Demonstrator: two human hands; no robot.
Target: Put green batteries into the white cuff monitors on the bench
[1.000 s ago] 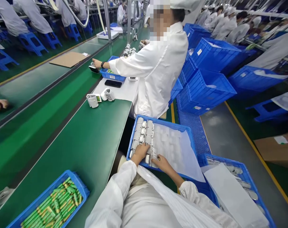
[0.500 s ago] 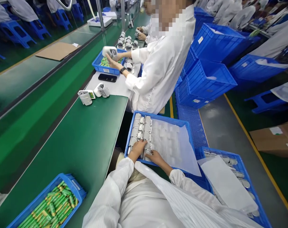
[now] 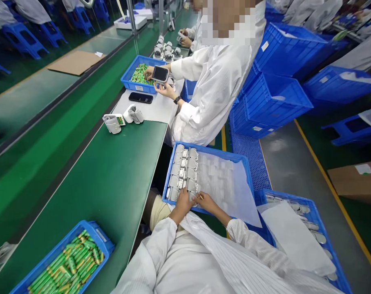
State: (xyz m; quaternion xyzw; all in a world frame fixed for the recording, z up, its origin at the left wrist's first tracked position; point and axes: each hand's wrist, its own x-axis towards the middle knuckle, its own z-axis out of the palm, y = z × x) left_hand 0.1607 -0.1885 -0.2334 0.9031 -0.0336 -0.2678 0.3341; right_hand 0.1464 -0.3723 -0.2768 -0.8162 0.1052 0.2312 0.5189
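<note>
Green worktop point(image 3: 124, 175) on your left, blue tray point(image 3: 214, 150) in front of you. Your left hand point(image 3: 184, 203) and right hand point(image 3: 206, 202) bracket the nearest grey cuff unit point(image 3: 193, 194), at the tray's near edge; can't tell if either's pinching it. Tight rows probably stop the other units point(image 3: 192, 174) tipping.

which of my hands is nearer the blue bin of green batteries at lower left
Left. Your left hand is to the right of the bin and beyond it; your right hand is farther right.
</note>
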